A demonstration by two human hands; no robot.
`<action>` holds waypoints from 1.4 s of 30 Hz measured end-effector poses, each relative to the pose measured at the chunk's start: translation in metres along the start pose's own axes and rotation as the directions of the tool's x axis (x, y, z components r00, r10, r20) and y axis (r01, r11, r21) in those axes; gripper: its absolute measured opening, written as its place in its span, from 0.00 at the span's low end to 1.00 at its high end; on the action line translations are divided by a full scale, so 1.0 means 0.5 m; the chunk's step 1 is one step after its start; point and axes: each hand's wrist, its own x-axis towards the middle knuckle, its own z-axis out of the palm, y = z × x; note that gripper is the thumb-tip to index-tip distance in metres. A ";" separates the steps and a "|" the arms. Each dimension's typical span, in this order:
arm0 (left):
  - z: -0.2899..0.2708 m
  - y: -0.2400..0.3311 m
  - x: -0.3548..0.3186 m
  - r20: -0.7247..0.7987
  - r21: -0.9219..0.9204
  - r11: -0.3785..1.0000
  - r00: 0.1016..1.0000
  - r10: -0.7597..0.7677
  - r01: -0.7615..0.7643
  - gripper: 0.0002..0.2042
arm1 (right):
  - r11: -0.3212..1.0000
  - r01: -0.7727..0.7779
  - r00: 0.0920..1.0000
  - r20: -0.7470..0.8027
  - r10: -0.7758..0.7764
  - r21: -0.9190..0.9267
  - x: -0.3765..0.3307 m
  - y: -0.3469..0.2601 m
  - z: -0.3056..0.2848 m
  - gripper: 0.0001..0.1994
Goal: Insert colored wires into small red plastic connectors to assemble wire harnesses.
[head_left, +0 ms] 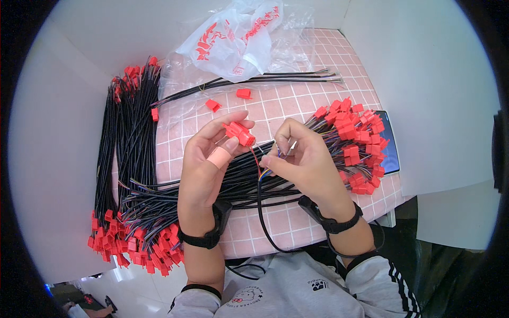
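Left of the left hand (204, 164), a long bundle of black cables (124, 138) with red connectors (135, 249) at its near end is laid along the edge of the counter (297, 106), which is covered with a pink checked cloth. The grip of the left hand is closed on a red connector housing (239, 132), pinched between thumb and fingertips; a plaster is worn on the thumb. Beyond this grip, two loose red housings (228, 99) and a clear plastic bag with red print (238, 37) lie on the counter.

Between the two grips, thin coloured wires (261, 164) are seen running from the housing down to a black cable (262, 212), which hangs off the near counter edge. The grip of the right hand (305, 161) is narrow, closed on the wire ends just beside the housing.

Right of the right grip, a second bundle fitted with red connectors (358, 143) rests partly over a dark flat device (391, 143).

For a clean insertion, it is judged that the housing should be held steady with its open face toward the right grip, each wire terminal being aligned squarely with its cavity and pushed straight. The cavity order cannot be read from this view.
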 end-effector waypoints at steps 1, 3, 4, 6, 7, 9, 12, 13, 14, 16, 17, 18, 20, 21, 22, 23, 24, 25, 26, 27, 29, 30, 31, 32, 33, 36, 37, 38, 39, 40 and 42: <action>0.000 0.001 -0.001 0.003 0.012 1.000 1.000 0.001 -0.001 0.22 | 1.000 0.000 1.000 0.001 0.000 0.001 0.000 0.000 0.001 0.13; 0.001 0.002 -0.001 0.011 0.067 0.998 1.000 -0.003 0.002 0.22 | 0.998 -0.049 0.999 0.023 0.048 0.050 0.000 0.001 0.001 0.13; 0.002 0.003 -0.001 0.018 0.121 0.993 1.000 -0.007 0.004 0.22 | 0.998 -0.049 0.999 0.022 0.048 0.050 0.000 0.003 0.002 0.13; 0.003 0.003 -0.001 0.035 0.148 0.989 0.999 -0.004 -0.001 0.22 | 0.998 -0.022 0.998 0.056 0.019 0.062 0.000 0.005 0.002 0.13; 0.003 0.003 -0.002 0.053 0.175 0.985 0.999 -0.002 -0.007 0.23 | 0.998 -0.023 0.998 0.055 0.019 0.062 -0.001 0.004 0.001 0.13; -0.001 0.006 -0.003 0.086 0.178 0.984 0.996 0.000 -0.015 0.21 | 0.999 -0.053 0.996 0.075 0.053 0.007 0.000 0.003 -0.001 0.13; -0.005 0.007 -0.003 0.127 0.212 0.977 0.992 0.009 -0.036 0.19 | 0.998 0.009 0.999 0.037 -0.012 0.068 0.000 0.014 0.005 0.12; -0.006 0.007 -0.003 0.134 0.245 0.968 0.991 0.016 -0.049 0.20 | 0.998 0.009 0.999 0.037 -0.012 0.068 0.000 0.013 0.005 0.12; -0.008 0.006 -0.003 0.133 0.245 0.968 0.991 0.016 -0.049 0.20 | 0.998 -0.006 0.999 0.052 0.003 0.057 -0.001 0.011 0.005 0.12; -0.013 0.006 -0.003 0.171 0.259 0.963 0.985 0.023 -0.068 0.20 | 0.999 -0.021 0.998 0.068 0.018 0.046 -0.002 0.005 0.003 0.12; -0.014 0.006 -0.003 0.171 0.259 0.963 0.985 0.023 -0.068 0.20 | 0.994 -0.036 0.995 0.092 0.026 0.105 -0.001 0.000 0.001 0.12; -0.015 0.007 -0.003 0.175 0.264 0.962 0.984 0.026 -0.072 0.20 | 0.985 -0.052 0.993 0.116 0.033 0.163 0.000 -0.002 0.000 0.13; -0.014 0.008 -0.003 0.180 0.268 0.960 0.983 0.029 -0.077 0.20 | 0.985 -0.040 0.995 0.093 0.025 0.168 0.000 0.001 0.005 0.12; -0.012 0.008 -0.004 0.167 0.256 0.964 0.986 0.024 -0.067 0.20 | 0.985 -0.028 0.997 0.070 0.016 0.172 0.000 0.003 0.007 0.12; -0.010 0.008 -0.004 0.154 0.243 0.968 0.988 0.019 -0.057 0.20 | 0.985 -0.028 0.997 0.070 0.016 0.172 0.000 0.005 0.009 0.12; -0.010 0.007 -0.004 0.154 0.243 0.968 0.988 0.020 -0.057 0.20 | 0.992 0.005 0.999 0.046 -0.011 0.130 -0.001 0.008 0.011 0.11; -0.009 0.007 -0.004 0.154 0.243 0.969 0.988 0.007 -0.045 0.20 | 0.996 0.037 0.999 0.023 -0.039 0.086 -0.002 0.010 0.012 0.10; -0.009 0.007 -0.003 0.155 0.243 0.969 0.988 -0.006 -0.032 0.20 | 0.996 0.037 0.999 0.023 -0.039 0.086 -0.002 0.012 0.012 0.10; -0.008 0.007 -0.003 0.155 0.243 0.969 0.988 -0.006 -0.032 0.20 | 0.998 0.065 0.998 0.017 -0.066 0.008 -0.003 0.014 0.012 0.10; -0.008 0.007 -0.003 0.150 0.238 0.971 0.988 -0.023 -0.014 0.20 | 0.993 0.093 0.996 0.013 -0.092 -0.071 -0.003 0.015 0.011 0.09; -0.005 0.005 -0.004 0.143 0.234 0.972 0.989 -0.040 0.006 0.20 | 0.980 0.132 0.991 -0.009 -0.135 -0.147 -0.004 0.012 0.015 0.09; 0.000 0.004 -0.005 0.129 0.262 0.965 0.991 -0.030 -0.005 0.20 | 0.960 0.168 0.983 -0.028 -0.179 -0.222 -0.003 0.011 0.017 0.08; 0.003 0.004 -0.005 0.115 0.289 0.957 0.993 -0.019 -0.015 0.20 | 0.961 0.168 0.984 -0.027 -0.178 -0.221 -0.001 0.014 0.019 0.08; 0.006 0.004 -0.005 0.119 0.288 0.958 0.993 -0.019 -0.016 0.20 | 0.968 0.174 0.982 -0.034 -0.183 -0.183 0.000 0.017 0.017 0.08; 0.008 0.005 -0.005 0.117 0.288 0.957 0.993 -0.019 -0.015 0.20 | 0.973 0.180 0.981 -0.041 -0.188 -0.145 0.000 0.018 0.016 0.08; 0.005 0.004 -0.005 0.121 0.288 0.957 0.993 -0.015 -0.021 0.20 | 0.980 0.159 0.984 -0.061 -0.167 -0.121 -0.002 0.014 0.021 0.08; 0.002 0.004 -0.006 0.128 0.287 0.957 0.992 -0.011 -0.026 0.20 | 0.980 0.159 0.984 -0.058 -0.167 -0.120 -0.002 0.016 0.022 0.08; 0.000 0.005 -0.005 0.129 0.286 0.958 0.992 -0.011 -0.027 0.20 | 0.978 0.157 0.984 -0.062 -0.167 -0.141 -0.003 0.018 0.020 0.09; -0.003 0.007 -0.004 0.166 0.283 0.958 0.986 -0.013 -0.035 0.19 | 0.975 0.155 0.984 -0.064 -0.167 -0.161 -0.003 0.019 0.019 0.09; -0.004 0.008 -0.003 0.202 0.280 0.959 0.979 -0.014 -0.044 0.18 | 0.975 0.155 0.984 -0.064 -0.167 -0.162 -0.003 0.018 0.018 0.09; -0.004 0.009 -0.004 0.182 0.234 0.972 0.983 -0.020 -0.024 0.18 | 0.995 0.097 0.993 -0.068 -0.099 -0.025 -0.002 0.016 0.017 0.11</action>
